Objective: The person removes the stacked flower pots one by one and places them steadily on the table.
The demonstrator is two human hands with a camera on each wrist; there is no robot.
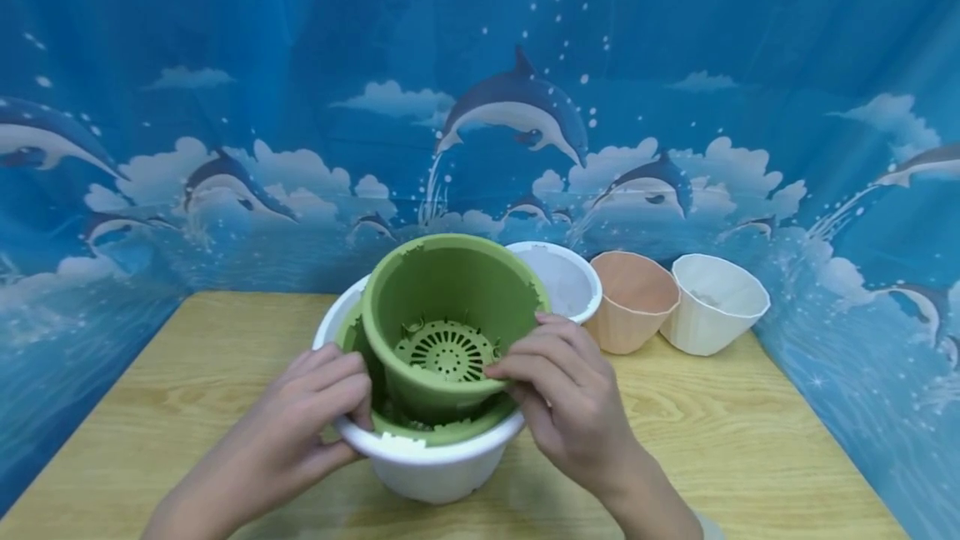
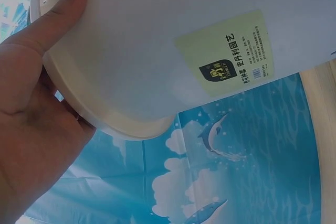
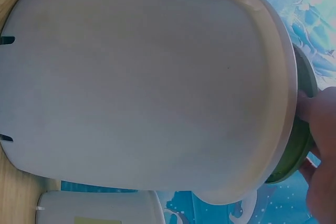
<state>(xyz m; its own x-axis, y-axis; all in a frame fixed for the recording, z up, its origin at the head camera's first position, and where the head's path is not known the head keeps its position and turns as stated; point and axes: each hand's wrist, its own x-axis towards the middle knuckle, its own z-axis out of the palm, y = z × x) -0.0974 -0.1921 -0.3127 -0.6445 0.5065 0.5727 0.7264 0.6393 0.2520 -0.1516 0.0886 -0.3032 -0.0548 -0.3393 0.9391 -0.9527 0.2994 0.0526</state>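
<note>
A large white pot [image 1: 438, 473] stands near the front of the table with a green pot inside it, and a smaller green pot [image 1: 450, 273] with a slotted bottom sits tilted in that one. My left hand [image 1: 300, 415] grips the left rim, thumb on the white outside wall, as the left wrist view also shows beside a labelled white pot [image 2: 136, 40]. With my right hand [image 1: 570, 398] I pinch the near right rim of the smaller green pot. In the right wrist view, that hand [image 3: 323, 140] is at the green rim [image 3: 294, 156] above the white pot [image 3: 147, 82].
Behind and to the right stand another white pot [image 1: 562, 273], a peach pot [image 1: 626, 327] and a cream pot [image 1: 705, 327] in a row. A blue dolphin-print curtain [image 1: 480, 40] hangs around the wooden table [image 1: 720, 440].
</note>
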